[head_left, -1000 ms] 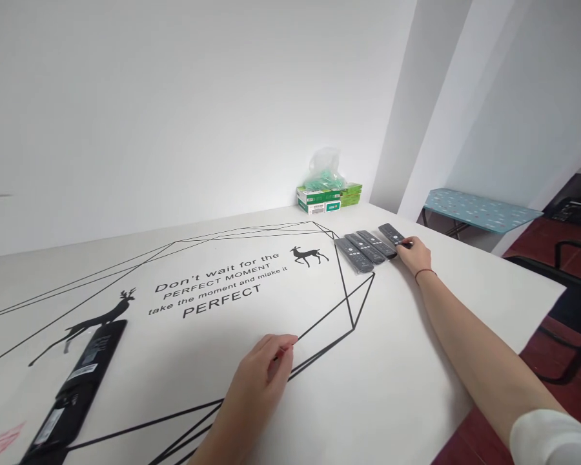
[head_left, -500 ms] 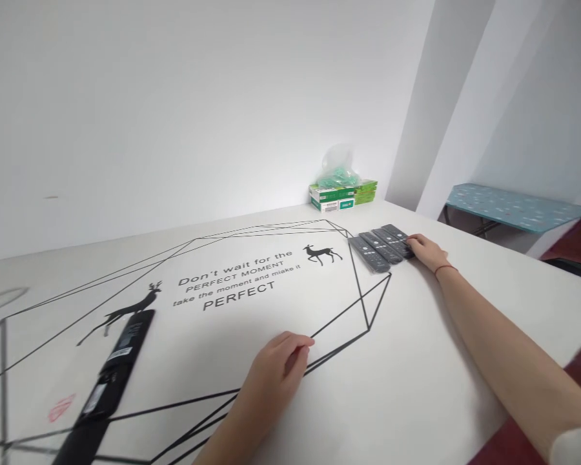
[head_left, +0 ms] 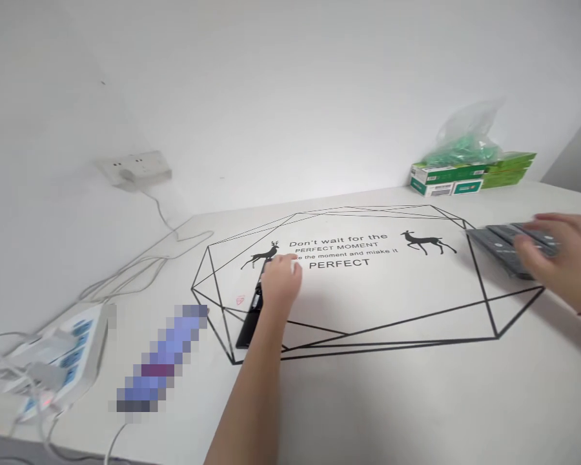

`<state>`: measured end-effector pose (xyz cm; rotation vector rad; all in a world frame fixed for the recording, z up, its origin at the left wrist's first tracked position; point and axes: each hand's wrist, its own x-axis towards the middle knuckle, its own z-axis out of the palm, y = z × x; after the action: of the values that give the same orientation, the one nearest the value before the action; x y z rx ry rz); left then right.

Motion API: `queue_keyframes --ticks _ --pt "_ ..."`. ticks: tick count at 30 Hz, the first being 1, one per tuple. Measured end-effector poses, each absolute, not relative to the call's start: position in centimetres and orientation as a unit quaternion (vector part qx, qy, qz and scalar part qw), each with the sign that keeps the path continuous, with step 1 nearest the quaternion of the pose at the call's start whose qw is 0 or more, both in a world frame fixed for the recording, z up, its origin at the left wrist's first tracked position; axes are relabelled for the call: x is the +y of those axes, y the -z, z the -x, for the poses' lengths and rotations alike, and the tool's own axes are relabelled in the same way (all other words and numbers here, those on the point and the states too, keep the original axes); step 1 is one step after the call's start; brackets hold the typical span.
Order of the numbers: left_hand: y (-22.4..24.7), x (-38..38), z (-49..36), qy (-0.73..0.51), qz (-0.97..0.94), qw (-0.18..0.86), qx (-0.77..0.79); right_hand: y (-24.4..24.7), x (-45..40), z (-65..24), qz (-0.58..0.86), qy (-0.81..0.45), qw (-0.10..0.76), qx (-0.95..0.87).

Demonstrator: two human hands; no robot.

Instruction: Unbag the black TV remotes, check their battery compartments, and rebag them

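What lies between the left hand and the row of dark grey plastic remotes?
Between the left hand and the remotes, the head view shows no loose object, only white tabletop with black lettering, a black printed deer and black lines.

At the centre of the frame, the left hand point(head_left: 281, 281) is over a black remote point(head_left: 250, 328) on the white counter point(head_left: 392, 400). At the right edge, the blurred right hand point(head_left: 564, 255) is over the grey remotes point(head_left: 501, 248). A power strip point(head_left: 70, 355) lies lower left.
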<state>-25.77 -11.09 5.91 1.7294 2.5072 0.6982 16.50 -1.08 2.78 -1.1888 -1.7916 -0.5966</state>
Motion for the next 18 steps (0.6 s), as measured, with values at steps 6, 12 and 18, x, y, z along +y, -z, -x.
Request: queue_keyframes --ticks 6,12,18 --pt "-6.6 -12.3 29.9 -0.179 -0.383 0.093 0.901 -0.6 -8.3 -3.7 0.195 0.095 0.334 -0.917" --pt "-5.5 -12.5 29.6 -0.242 -0.378 0.111 0.887 -0.7 -16.8 8.0 0.126 -0.079 0.285 -0.947" --pt "-4.9 -12.4 30.6 -0.309 -0.358 0.141 0.87 -1.2 -18.4 15.9 0.124 -0.165 0.241 -0.948"
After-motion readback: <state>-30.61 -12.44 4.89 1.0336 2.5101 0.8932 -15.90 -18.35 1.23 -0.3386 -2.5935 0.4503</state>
